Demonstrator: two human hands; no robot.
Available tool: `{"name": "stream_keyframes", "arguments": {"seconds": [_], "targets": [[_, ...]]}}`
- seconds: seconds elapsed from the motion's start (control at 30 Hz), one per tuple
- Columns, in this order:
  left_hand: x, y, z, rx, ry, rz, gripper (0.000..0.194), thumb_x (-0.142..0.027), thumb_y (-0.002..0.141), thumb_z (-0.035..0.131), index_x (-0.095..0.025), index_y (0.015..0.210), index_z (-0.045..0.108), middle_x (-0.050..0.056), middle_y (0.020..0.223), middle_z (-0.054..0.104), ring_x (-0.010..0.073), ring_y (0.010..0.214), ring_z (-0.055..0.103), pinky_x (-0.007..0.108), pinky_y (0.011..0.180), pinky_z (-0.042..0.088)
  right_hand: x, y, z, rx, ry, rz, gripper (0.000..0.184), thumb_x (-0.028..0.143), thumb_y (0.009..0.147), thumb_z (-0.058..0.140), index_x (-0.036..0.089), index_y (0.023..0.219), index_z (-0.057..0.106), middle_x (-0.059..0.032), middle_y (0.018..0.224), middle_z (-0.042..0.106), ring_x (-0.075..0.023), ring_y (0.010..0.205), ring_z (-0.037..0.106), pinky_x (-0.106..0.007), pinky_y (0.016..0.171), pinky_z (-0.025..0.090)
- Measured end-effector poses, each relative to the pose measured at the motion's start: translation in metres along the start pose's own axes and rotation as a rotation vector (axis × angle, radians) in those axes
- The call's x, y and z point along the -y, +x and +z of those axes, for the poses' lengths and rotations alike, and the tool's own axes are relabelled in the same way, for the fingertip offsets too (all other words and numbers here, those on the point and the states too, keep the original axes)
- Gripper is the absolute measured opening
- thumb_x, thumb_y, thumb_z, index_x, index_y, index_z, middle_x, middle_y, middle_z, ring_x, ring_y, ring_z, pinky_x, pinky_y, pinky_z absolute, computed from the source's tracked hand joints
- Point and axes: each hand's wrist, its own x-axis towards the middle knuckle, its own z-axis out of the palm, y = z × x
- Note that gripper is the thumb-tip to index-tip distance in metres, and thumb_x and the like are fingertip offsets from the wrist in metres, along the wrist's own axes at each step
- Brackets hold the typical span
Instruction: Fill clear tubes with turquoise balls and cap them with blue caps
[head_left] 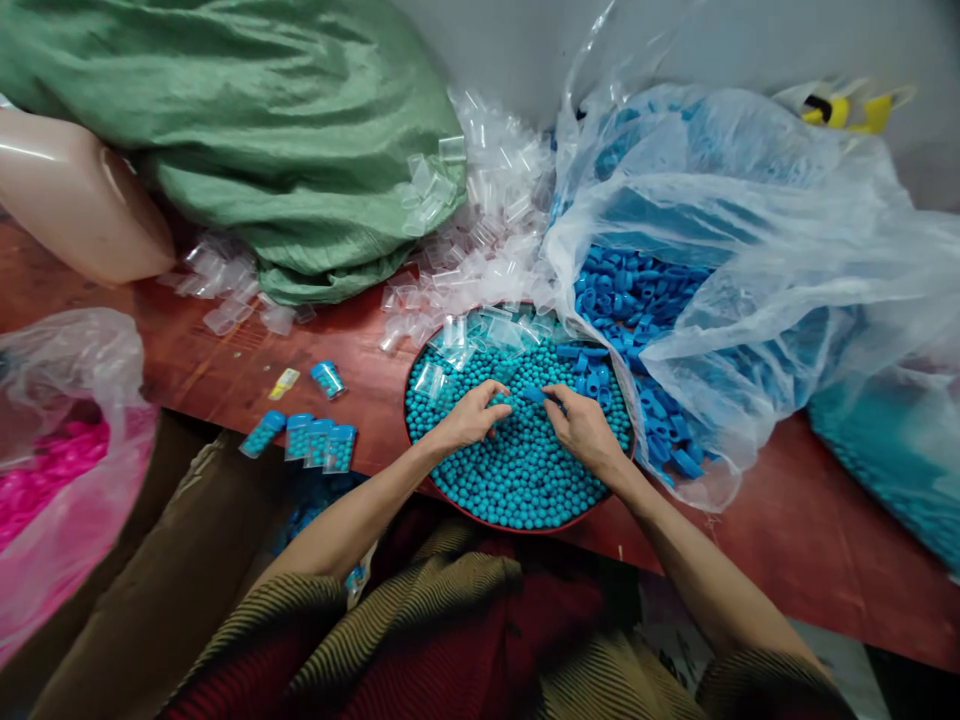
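My left hand (475,414) is curled above a round red-rimmed tray (517,528) of small turquoise beads (525,485). Turquoise shows between its thumb and fingers, but whether that is a filled container or the beads behind cannot be told. Across from it, my right hand (583,424) pinches a blue cap (533,394) at its fingertips, pointing toward the left hand. Clear plastic containers (499,335) lie on the beads at the tray's far side. More blue caps (592,378) rest inside the tray at the right.
Several filled, blue-capped containers (340,449) sit left on the red table (360,360). Behind are a green sack (315,150) and loose clear containers (502,200). A plastic bag (750,220) of blue caps borders the tray's right; a bag of pink pieces (52,470) is far left.
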Motion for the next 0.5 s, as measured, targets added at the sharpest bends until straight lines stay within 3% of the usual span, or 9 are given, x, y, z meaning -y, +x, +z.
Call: {"name": "stream_keyframes", "arguments": {"seconds": [0.1, 0.2, 0.37, 0.5], "targets": [[-0.001, -0.001, 0.006, -0.008, -0.091, 0.046, 0.029, -0.025, 0.08, 0.051, -0.018, 0.107, 0.046, -0.005, 0.078, 0.052, 0.0032, 0.043, 0.044, 0.017, 0.037, 0.033, 0.013, 0.005, 0.003, -0.044, 0.284, 0.069, 0.022, 0.031, 0.085, 0.049, 0.018, 0.092, 0.065, -0.0032, 0.082, 0.07, -0.0158, 0.073, 0.063, -0.027, 0.068, 0.047], [-0.003, -0.003, 0.011, -0.033, -0.173, 0.106, 0.035, -0.024, 0.079, 0.052, -0.018, 0.113, 0.047, -0.004, 0.082, 0.054, 0.0019, 0.046, 0.043, 0.015, 0.04, 0.035, 0.021, 0.007, 0.008, -0.082, 0.427, 0.09, 0.019, 0.032, 0.082, 0.052, 0.019, 0.082, 0.066, 0.0, 0.076, 0.068, -0.0138, 0.069, 0.059, -0.025, 0.066, 0.045], [-0.006, -0.01, 0.014, -0.048, -0.212, 0.089, 0.057, -0.023, 0.078, 0.053, -0.019, 0.132, 0.037, -0.005, 0.073, 0.051, 0.0037, 0.046, 0.045, 0.017, 0.043, 0.038, 0.022, 0.008, 0.006, -0.058, 0.515, 0.117, 0.021, 0.035, 0.08, 0.055, 0.018, 0.077, 0.067, 0.0018, 0.068, 0.064, -0.0122, 0.062, 0.056, -0.024, 0.06, 0.044], [-0.009, -0.014, 0.013, -0.03, -0.217, 0.113, 0.057, -0.023, 0.078, 0.053, -0.019, 0.133, 0.038, -0.006, 0.068, 0.049, 0.004, 0.045, 0.045, 0.016, 0.043, 0.037, 0.022, 0.005, 0.005, -0.087, 0.459, 0.054, 0.021, 0.034, 0.083, 0.053, 0.019, 0.083, 0.068, 0.0004, 0.071, 0.066, -0.0132, 0.062, 0.058, -0.025, 0.061, 0.047]]}}
